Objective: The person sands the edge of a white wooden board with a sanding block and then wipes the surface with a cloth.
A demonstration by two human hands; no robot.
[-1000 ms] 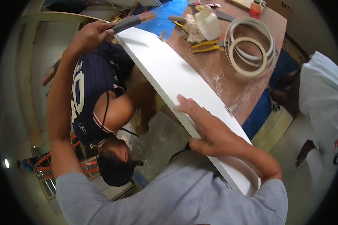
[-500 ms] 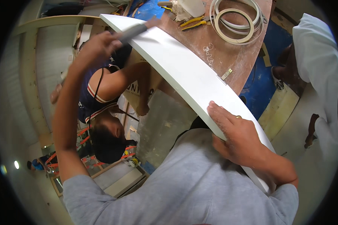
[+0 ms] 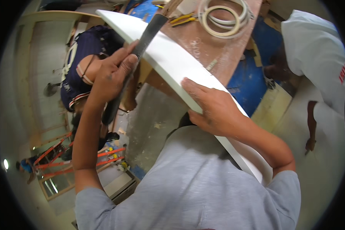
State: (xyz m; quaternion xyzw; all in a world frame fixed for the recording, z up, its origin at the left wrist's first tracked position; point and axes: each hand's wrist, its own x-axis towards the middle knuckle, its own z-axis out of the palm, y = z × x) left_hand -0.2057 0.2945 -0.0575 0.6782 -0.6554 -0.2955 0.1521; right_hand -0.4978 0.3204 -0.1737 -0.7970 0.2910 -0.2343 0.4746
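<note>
One dark stick (image 3: 151, 32) is clamped in the left hand (image 3: 113, 74), the fingers and thumb closed around its middle. It slants from upper right to lower left, crossing in front of a long white board (image 3: 171, 55) near that board's upper-left end; whether the stick touches the board, I cannot tell. The right hand (image 3: 215, 105) grips the board farther down — fingers laid over the broad white face, thumb at the near edge. The board runs slantwise from the upper left, under the right forearm, to the grey shirt (image 3: 203, 172) of the person holding it.

Just past the board's far edge is a brown table (image 3: 180, 36). On it lie yellow-handled pliers (image 3: 184, 18) and, beside them, a cream ring (image 3: 219, 35) over a white coil (image 3: 245, 16).

Farther out, a co-worker in a dark sleeveless top (image 3: 84, 48) bends beyond the left forearm, above an orange ladder (image 3: 109, 152). To the right, a blue sheet (image 3: 249, 90) covers part of the floor next to a pale plank (image 3: 274, 111) — and near both stands someone in a white shirt (image 3: 314, 46).
</note>
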